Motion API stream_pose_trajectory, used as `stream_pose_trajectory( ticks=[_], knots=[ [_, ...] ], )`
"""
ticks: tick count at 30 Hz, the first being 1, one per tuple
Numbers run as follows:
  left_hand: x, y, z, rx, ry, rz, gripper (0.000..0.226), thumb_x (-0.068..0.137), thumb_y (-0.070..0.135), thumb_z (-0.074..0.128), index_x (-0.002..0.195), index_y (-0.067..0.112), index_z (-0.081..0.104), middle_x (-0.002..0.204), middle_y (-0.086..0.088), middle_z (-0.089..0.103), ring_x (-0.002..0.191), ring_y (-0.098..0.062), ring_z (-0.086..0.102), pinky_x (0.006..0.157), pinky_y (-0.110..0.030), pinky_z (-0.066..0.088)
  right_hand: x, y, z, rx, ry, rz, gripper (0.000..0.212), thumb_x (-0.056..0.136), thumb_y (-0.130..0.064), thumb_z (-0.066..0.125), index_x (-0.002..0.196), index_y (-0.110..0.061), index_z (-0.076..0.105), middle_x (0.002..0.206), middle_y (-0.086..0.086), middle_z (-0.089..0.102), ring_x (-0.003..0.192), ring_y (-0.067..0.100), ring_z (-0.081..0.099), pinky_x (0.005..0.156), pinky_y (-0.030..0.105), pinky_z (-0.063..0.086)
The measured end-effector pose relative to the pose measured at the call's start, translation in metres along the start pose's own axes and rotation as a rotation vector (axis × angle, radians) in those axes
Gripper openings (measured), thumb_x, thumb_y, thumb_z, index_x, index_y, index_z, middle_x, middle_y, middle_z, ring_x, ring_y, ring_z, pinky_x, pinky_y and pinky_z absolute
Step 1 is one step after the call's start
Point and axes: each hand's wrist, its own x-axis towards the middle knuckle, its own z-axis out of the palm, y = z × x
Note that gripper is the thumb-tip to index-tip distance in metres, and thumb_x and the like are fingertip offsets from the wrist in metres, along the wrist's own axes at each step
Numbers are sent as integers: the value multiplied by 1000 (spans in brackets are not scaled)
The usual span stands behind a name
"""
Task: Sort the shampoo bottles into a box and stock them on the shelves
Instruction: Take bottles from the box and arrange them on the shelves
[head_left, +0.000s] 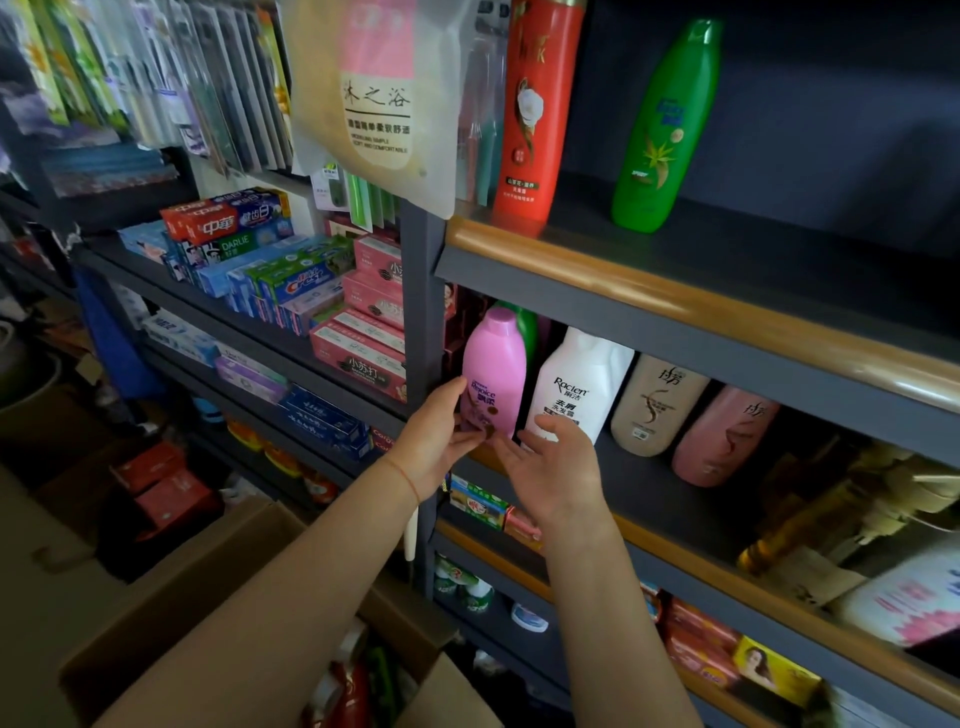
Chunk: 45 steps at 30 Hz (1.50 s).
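A pink shampoo bottle (493, 364) stands at the left end of the middle shelf (649, 499). My left hand (434, 441) holds its lower left side, thumb up along the bottle and fingers at its base. My right hand (553, 467) is open with spread fingers, just right of the bottle's base and in front of a white shampoo bottle (576, 379). Beside that stand a beige bottle (657, 405) and a leaning pink bottle (722, 441). A red bottle (537, 109) and a green bottle (667, 124) stand on the upper shelf. The cardboard box (249, 597) below holds more bottles (358, 675).
Toothpaste boxes (291, 275) fill the shelves to the left, past a dark upright post (421, 312). A hanging plastic pack (379, 93) is overhead. Soap boxes (701, 639) line the lower shelf. Pump bottles (841, 519) crowd the middle shelf's right end.
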Motion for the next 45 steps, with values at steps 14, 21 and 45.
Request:
stream_pose_trajectory(
  ticks=[14,21,45],
  knots=[
    [11,8,12,58,19,14,36,104,37,47,133,16,52,127,-17,60,118,-31,59,107,-43,47,8,5,5,77,21,-36,25,90,2,39,107,-5,56,118,24,55,123,42,54,110,51,41],
    [16,7,16,41,32,26,17,104,33,46,102,25,61,115,-12,64,113,-29,61,89,-32,54,12,7,3,286,37,23,27,90,-2,41,114,0,52,127,26,52,130,43,46,116,50,33],
    [42,7,26,-98,0,13,31,101,35,53,121,14,65,114,-16,70,108,-31,64,104,-44,50,28,1,-2,566,36,20,41,87,-3,44,125,-4,58,124,25,61,117,46,56,111,58,38]
  ],
)
